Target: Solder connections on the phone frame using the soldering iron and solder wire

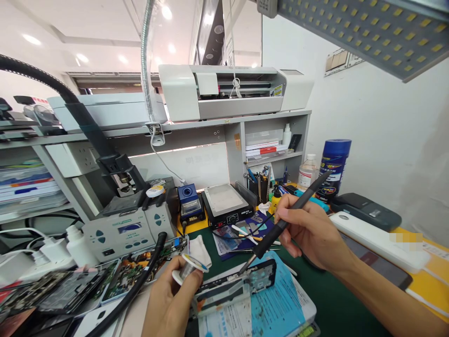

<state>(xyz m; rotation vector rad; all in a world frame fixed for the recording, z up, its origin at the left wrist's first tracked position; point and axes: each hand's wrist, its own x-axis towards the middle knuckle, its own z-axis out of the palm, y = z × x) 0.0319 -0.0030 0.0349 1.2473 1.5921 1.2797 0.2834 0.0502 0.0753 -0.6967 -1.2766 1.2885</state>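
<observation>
My left hand is closed around a white spool of solder wire, gripped between thumb and fingers. In my right hand is a black soldering iron, held like a pen and slanting down to the left. Its thin metal tip reaches the upper edge of an opened phone frame; whether it touches is too small to tell. The frame is tilted up on a blue and white printed pad. My left hand is at the frame's left end, and its fingers partly hide that end.
A grey rework station, a blue soldering station and a hot plate stand behind. Circuit boards lie left, crossed by a black hose. At right are a spray can and a white case. A lamp hangs overhead.
</observation>
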